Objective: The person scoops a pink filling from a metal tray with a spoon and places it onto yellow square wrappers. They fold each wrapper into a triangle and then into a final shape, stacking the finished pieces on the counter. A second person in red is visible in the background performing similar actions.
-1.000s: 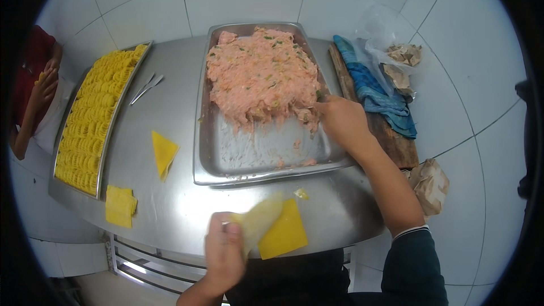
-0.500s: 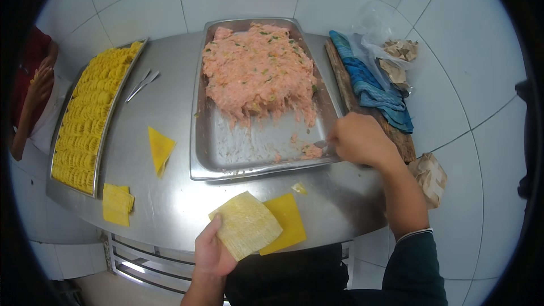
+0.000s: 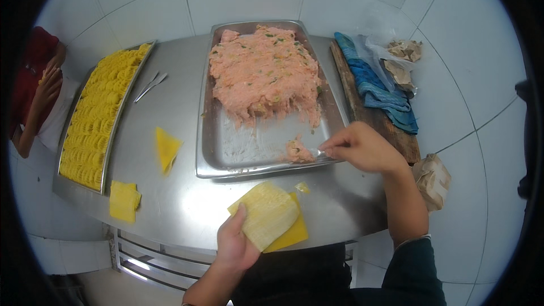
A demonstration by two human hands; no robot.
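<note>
My left hand (image 3: 238,243) holds a square yellow dough wrapper (image 3: 266,215) between thumb and fingers at the table's front edge. Partly beneath it lies a stack of deeper yellow wrappers (image 3: 292,235). My right hand (image 3: 360,146) pinches the handle of a small metal utensil (image 3: 316,152) over the near right corner of a deep steel tray (image 3: 226,156). A lump of pink minced filling (image 3: 297,151) sits at the utensil's tip, whose shape is hidden. The large mass of filling (image 3: 263,73), flecked with green, covers the tray's far part.
On the left stands a tray of shaped yellow pieces (image 3: 105,113), with a person (image 3: 45,85) beyond. Two metal utensils (image 3: 150,86), a folded wrapper (image 3: 167,148) and more wrappers (image 3: 123,201) lie nearby. At right are a wooden board (image 3: 362,107), blue cloth (image 3: 379,90) and paper bag (image 3: 432,181).
My left hand and its wrapper have shifted right and slightly up, covering more of the stack. The filling at the utensil's tip has moved slightly left and now looks like a larger lump.
</note>
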